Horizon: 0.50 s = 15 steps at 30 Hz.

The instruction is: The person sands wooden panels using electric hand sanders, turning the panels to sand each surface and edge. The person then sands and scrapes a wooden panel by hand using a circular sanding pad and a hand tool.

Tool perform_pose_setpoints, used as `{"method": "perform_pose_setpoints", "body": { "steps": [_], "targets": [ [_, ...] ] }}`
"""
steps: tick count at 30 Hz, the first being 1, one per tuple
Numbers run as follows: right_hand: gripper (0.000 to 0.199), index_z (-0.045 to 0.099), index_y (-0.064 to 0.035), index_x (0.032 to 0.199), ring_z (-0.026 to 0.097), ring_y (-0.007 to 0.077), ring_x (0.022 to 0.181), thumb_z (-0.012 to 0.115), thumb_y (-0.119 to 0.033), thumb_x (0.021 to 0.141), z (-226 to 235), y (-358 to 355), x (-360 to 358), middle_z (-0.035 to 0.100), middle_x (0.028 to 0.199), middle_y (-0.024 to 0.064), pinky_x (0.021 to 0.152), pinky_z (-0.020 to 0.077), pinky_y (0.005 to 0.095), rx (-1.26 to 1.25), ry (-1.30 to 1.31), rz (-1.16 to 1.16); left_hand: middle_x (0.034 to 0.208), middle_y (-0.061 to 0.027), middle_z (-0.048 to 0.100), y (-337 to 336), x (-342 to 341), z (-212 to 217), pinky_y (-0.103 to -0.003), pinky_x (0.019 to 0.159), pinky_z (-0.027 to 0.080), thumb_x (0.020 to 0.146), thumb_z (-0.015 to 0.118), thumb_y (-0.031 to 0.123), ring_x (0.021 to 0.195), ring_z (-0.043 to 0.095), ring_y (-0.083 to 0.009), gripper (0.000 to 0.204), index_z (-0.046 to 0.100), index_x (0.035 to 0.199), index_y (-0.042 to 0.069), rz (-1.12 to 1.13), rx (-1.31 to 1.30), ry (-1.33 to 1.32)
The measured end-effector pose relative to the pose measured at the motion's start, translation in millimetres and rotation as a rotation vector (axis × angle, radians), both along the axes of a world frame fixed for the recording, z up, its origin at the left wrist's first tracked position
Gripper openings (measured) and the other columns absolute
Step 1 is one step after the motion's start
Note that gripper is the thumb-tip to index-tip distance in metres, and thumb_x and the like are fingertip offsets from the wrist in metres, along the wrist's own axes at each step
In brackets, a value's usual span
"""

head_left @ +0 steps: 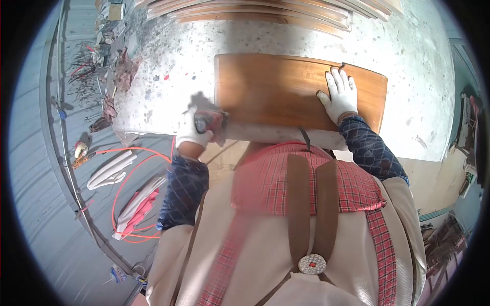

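Note:
My left hand (190, 133), in a white glove, is closed around a small red and grey air sander (213, 122) by the near left corner of a wooden panel (270, 94). The sander is blurred, and I cannot tell whether it touches the panel's edge. On the right part of the panel, my gloved right hand (341, 97) lies flat with its fingers spread and holds nothing. The brown panel rests flat on the table, close to the front edge.
Pale, spotted tabletop (168, 56) surrounds the panel. Several stacked wooden panels (265, 13) lie along the far side. An orange hose (118, 188) loops across the floor at left, near rolled white and pink cloth (137, 209). Crumpled rags (125, 71) hang at the table's left edge.

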State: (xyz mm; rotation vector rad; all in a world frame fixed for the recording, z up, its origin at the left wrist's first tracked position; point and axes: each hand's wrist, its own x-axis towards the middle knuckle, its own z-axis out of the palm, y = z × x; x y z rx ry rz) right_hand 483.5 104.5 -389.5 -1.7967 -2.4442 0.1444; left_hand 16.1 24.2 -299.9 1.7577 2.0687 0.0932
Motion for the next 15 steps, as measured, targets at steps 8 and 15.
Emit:
{"method": "perform_pose_setpoints", "body": {
  "steps": [8,15],
  "targets": [
    [0.066,0.05,-0.0074,0.145,0.037,0.0341,0.144,0.064,-0.044,0.091,4,2,-5,0.045,0.153,0.0144,0.118,0.0252,0.0535,0.029,0.037,0.023,0.128,-0.0175,0.061,126,33,-24,-0.04,0.098,0.052,0.063,0.088,0.024,0.116,0.061,-0.0332,0.083,0.053,0.136,0.007,0.251,0.156,-0.352],
    [0.068,0.05,-0.0072,0.145,0.038,0.0341,0.144,0.063,-0.047,0.092,-2,4,-8,0.046,0.153,0.0143,0.118,0.0258,0.0524,0.038,0.003,0.021,0.113,-0.0182,0.067,183,53,13,-0.042,0.093,0.053,0.059,0.087,0.021,0.106,0.065,-0.0362,0.076,0.059,0.129,0.013,0.012,0.033,0.222]
  ]
}}
